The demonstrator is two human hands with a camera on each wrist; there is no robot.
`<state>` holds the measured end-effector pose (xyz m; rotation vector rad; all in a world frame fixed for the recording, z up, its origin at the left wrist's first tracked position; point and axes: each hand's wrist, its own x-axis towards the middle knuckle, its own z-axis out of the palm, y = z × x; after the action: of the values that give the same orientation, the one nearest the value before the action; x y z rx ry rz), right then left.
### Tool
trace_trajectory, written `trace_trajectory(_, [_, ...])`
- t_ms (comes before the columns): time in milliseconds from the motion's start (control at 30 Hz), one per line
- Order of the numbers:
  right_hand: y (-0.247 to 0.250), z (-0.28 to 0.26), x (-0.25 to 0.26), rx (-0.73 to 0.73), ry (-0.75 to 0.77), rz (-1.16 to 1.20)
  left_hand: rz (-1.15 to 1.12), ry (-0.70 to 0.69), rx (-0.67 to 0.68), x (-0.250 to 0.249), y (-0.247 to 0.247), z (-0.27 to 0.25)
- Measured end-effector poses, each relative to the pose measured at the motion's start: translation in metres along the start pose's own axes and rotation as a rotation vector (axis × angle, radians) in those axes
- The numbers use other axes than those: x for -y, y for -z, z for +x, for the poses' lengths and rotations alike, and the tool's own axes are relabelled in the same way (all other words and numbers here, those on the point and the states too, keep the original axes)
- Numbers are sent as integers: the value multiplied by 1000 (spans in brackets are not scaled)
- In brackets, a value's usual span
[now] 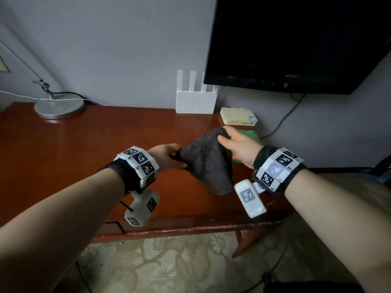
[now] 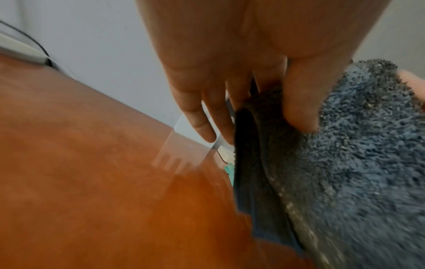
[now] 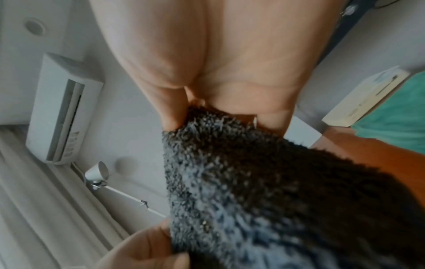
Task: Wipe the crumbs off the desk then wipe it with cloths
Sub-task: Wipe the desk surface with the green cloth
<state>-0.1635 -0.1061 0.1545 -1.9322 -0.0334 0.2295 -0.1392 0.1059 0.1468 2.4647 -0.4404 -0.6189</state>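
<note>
Item: dark grey cloth (image 1: 208,160), centre of the head frame, held clear above the red-brown tabletop (image 1: 74,149). Your left hand (image 1: 169,157) pinches its left edge, thumb over the pile; your right hand (image 1: 239,144) grips its upper corner with curled fingers (image 3: 172,111). Also present: green cloth (image 1: 250,135) (partly hidden behind your right hand), lying at centre right.

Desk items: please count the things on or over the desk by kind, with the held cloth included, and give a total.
Cloths: 2, the grey cloth held by both hands and the green cloth
Lamps: 1, the desk lamp
White routers: 1
Yellowish boxes: 1
Total: 5
</note>
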Motion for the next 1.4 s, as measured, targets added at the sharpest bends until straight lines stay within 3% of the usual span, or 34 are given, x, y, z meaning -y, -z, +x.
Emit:
trace_trajectory(100, [26, -10, -25, -39, -58, -129, -32, -31, -10, -16, -25, 24])
trace_trajectory(233, [67, -20, -77, -114, -230, -439, -218, 44, 64, -40, -62, 55])
trace_trajectory(533, [131, -12, -182, -222, -568, -510, -216, 46, 136, -90, -145, 136])
trace_trajectory(800, [161, 27, -219, -231, -642, -576, -5, 4, 83, -102, -169, 203])
trace_trajectory(967, [166, 45, -223, -183, -681, -645, 53, -43, 93, -93, -172, 217])
trace_trajectory(1033, [167, 53, -219, -241, -662, -636, 40, -53, 79, -86, -169, 217])
trace_trajectory(1133, [168, 69, -208, -328, -566, -679, 99, 35, -1, -64, -162, 216])
trace_trajectory(1233, [161, 97, -194, -297, -522, -697, 227, 184, -32, -30, -145, 210])
trace_trajectory(1400, [142, 153, -192, -184, -619, -720, 300, 395, -26, 36, -116, 187])
